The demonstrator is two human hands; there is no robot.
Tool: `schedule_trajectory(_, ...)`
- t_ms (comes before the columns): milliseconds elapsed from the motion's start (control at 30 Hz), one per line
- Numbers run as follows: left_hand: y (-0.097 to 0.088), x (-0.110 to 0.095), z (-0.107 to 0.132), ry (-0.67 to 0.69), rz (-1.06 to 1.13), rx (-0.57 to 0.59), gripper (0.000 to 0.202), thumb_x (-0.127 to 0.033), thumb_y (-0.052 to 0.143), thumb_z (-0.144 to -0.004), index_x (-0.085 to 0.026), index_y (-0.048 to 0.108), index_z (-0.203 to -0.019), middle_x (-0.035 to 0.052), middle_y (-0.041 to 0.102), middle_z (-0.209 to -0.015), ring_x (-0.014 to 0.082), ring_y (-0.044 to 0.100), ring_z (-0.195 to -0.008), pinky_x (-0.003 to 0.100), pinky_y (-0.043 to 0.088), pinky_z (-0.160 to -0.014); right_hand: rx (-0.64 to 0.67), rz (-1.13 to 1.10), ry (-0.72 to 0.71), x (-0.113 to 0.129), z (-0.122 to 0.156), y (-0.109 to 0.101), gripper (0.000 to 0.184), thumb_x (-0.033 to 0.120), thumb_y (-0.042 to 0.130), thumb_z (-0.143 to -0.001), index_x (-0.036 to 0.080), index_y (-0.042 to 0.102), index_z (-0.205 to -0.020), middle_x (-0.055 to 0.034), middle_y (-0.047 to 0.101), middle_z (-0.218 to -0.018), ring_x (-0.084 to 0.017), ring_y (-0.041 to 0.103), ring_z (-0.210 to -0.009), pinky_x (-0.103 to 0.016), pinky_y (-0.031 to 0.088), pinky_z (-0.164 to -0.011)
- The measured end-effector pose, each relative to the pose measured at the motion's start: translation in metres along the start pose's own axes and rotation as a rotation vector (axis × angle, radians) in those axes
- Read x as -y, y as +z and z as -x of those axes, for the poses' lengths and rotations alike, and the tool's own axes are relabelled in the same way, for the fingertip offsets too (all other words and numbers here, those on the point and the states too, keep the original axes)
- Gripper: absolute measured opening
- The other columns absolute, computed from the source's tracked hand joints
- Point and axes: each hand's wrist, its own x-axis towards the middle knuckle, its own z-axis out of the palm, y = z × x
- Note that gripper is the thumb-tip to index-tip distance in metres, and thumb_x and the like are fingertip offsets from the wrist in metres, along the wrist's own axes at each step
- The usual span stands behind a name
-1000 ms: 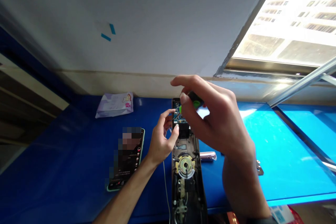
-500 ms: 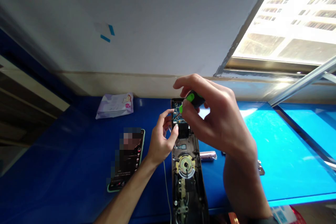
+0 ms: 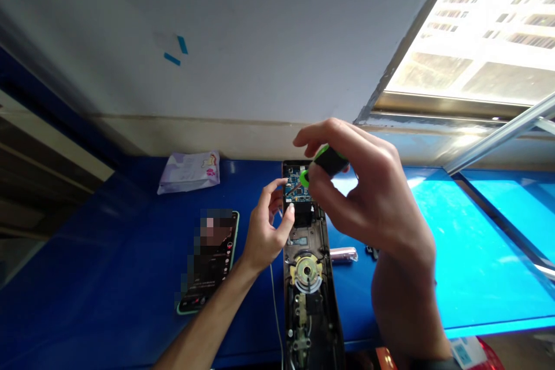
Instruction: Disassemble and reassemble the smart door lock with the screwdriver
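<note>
While the right hand grasps a screwdriver between its thumb and bent fingers, the tool's black and green handle sits under the forefinger and its thin shaft slants down, left of that hand, to the blue board; whether the tip touches a screw is too small to tell. The board lies in the far end of a long dark casing, between the two hands, just right of the left fingertips. The left hand is half curled, thumb and forefinger parted at the casing's left edge by the board, and whether it grips the edge or only rests there cannot be told. Nearer the person than the left hand, and to its right, a round metal part sits in the casing, and a thin wire runs along the casing's left side, below that hand. Left of the left hand lies a phone, its screen lit and partly blurred, with the left forearm close against its lower right side; beyond the phone, farther off to the left, is a pale packet. Below the right palm, between the casing and the right wrist, a pink tube lies on the blue table, with small black pieces just beside the wrist
</note>
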Motion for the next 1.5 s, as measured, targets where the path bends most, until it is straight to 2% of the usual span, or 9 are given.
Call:
schedule_trajectory(67, 0.0, 0.0, 0.0, 0.002, -0.011, -0.002, 0.046, -0.027, 0.066, -0.097, -0.023, 0.053, -0.142, 0.0116, 0.07, -0.133, 0.0269, 0.07, -0.121, 0.045, 0.056, -0.108, -0.075, 0.043, 0.02, -0.002, -0.001, 0.004, 0.007, 0.022, 0.066, -0.096, 0.022, 0.071, -0.101, 0.0024, 0.069, -0.081, -0.01, 0.055, -0.064, -0.03, 0.046, -0.062)
schedule_trajectory(167, 0.0, 0.001, 0.0, 0.001, -0.031, -0.011, 0.044, -0.027, 0.064, -0.098, -0.023, 0.054, -0.14, 0.0111, 0.071, -0.129, 0.0259, 0.071, -0.119, 0.044, 0.058, -0.106, -0.123, 0.053, 0.015, -0.005, -0.002, 0.005, 0.008, 0.025, 0.066, -0.1, 0.023, 0.073, -0.097, 0.0032, 0.07, -0.076, -0.009, 0.056, -0.062, -0.028, 0.047, -0.061)
schedule_trajectory(367, 0.0, 0.001, 0.0, 0.004, -0.026, -0.012, 0.045, -0.027, 0.065, -0.097, -0.023, 0.053, -0.141, 0.0106, 0.072, -0.129, 0.0256, 0.071, -0.117, 0.042, 0.057, -0.106, 0.015, -0.023, -0.014, -0.004, -0.001, -0.005, 0.045, 0.008, 0.056, -0.087, 0.021, 0.067, -0.129, -0.0032, 0.071, -0.103, -0.015, 0.067, -0.084, -0.032, 0.055, -0.077)
schedule_trajectory(533, 0.0, -0.002, 0.001, 0.003, -0.034, -0.014, 0.045, -0.025, 0.064, -0.098, -0.023, 0.053, -0.141, 0.0106, 0.071, -0.131, 0.0252, 0.071, -0.119, 0.041, 0.057, -0.106, -0.109, 0.035, 0.056, -0.005, -0.002, -0.001, 0.009, 0.026, 0.071, -0.095, 0.022, 0.073, -0.102, 0.0028, 0.071, -0.077, -0.01, 0.056, -0.06, -0.03, 0.049, -0.062)
schedule_trajectory(667, 0.0, -0.004, 0.001, -0.002, -0.036, -0.012, 0.044, -0.024, 0.064, -0.098, -0.023, 0.053, -0.141, 0.0108, 0.071, -0.13, 0.0239, 0.072, -0.117, 0.041, 0.057, -0.106, -0.093, 0.008, 0.04, -0.007, -0.002, -0.002, 0.009, 0.024, 0.067, -0.099, 0.023, 0.076, -0.102, 0.0015, 0.075, -0.081, -0.011, 0.061, -0.063, -0.029, 0.052, -0.063)
schedule_trajectory(833, 0.001, -0.002, 0.0, -0.006, -0.022, -0.015, 0.045, -0.025, 0.064, -0.098, -0.022, 0.053, -0.141, 0.0107, 0.071, -0.13, 0.0246, 0.071, -0.118, 0.04, 0.056, -0.108, 0.028, -0.029, -0.052, -0.004, 0.0, -0.007, 0.05, 0.003, 0.059, -0.086, 0.017, 0.066, -0.134, -0.0055, 0.072, -0.11, -0.015, 0.069, -0.094, -0.031, 0.057, -0.082)
schedule_trajectory(1067, 0.001, 0.0, 0.0, -0.01, -0.026, -0.018, 0.043, -0.025, 0.064, -0.098, -0.022, 0.053, -0.14, 0.0107, 0.072, -0.13, 0.0239, 0.072, -0.117, 0.04, 0.057, -0.107, -0.125, 0.054, 0.021, -0.008, -0.002, 0.003, 0.012, 0.029, 0.068, -0.1, 0.021, 0.076, -0.101, 0.003, 0.07, -0.073, -0.008, 0.051, -0.055, -0.028, 0.05, -0.06)
schedule_trajectory(1300, 0.0, 0.0, 0.0, 0.005, -0.021, -0.015, 0.045, -0.025, 0.065, -0.097, -0.022, 0.053, -0.141, 0.0111, 0.072, -0.131, 0.0242, 0.071, -0.118, 0.04, 0.057, -0.107, 0.014, -0.046, -0.048, -0.003, 0.001, -0.004, 0.048, 0.005, 0.058, -0.087, 0.019, 0.066, -0.133, -0.0045, 0.071, -0.108, -0.015, 0.068, -0.091, -0.03, 0.058, -0.081)
schedule_trajectory(1500, 0.001, 0.001, 0.001, 0.013, -0.038, -0.027, 0.044, -0.025, 0.065, -0.098, -0.023, 0.053, -0.14, 0.0106, 0.072, -0.13, 0.0237, 0.072, -0.117, 0.04, 0.057, -0.105, -0.131, 0.047, -0.001, -0.007, 0.0, 0.005, 0.012, 0.033, 0.072, -0.098, 0.023, 0.075, -0.104, 0.0023, 0.072, -0.077, -0.01, 0.055, -0.057, -0.03, 0.052, -0.061)
